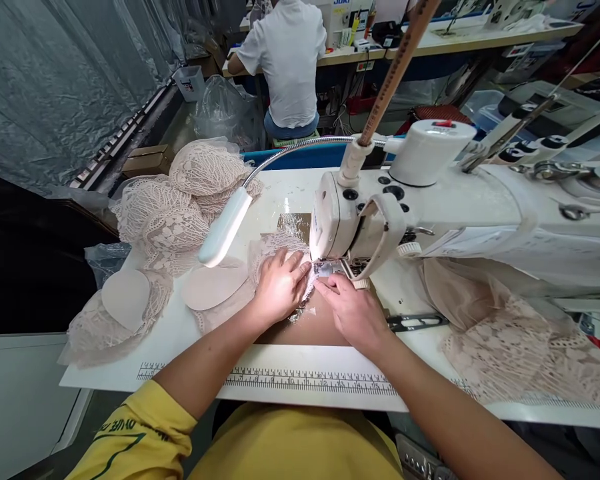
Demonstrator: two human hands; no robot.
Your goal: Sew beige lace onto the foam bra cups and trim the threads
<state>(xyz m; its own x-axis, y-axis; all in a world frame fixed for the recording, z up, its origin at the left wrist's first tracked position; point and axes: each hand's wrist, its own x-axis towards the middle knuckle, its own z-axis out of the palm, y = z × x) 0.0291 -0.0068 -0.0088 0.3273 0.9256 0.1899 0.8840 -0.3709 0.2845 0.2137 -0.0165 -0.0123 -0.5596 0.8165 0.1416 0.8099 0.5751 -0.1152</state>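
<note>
My left hand (279, 285) lies flat with fingers stretched out on a pale lace piece (273, 247), pressing it toward the needle of the white sewing machine (430, 200). My right hand (353, 310) rests just right of it, fingers pressed together on the lace edge at the presser foot (325, 268). A beige fabric panel (310, 327) lies under both hands. A white gooseneck lamp (225, 227) hangs above the left side of the work.
A heap of lace cups (180, 200) and two beige pads (126, 298) lie at the table's left. More lace (520, 353) lies at the right. Black thread snips (417, 323) rest beside my right hand. A printed ruler (305, 380) runs along the front edge. A person in a white shirt (287, 60) sits beyond.
</note>
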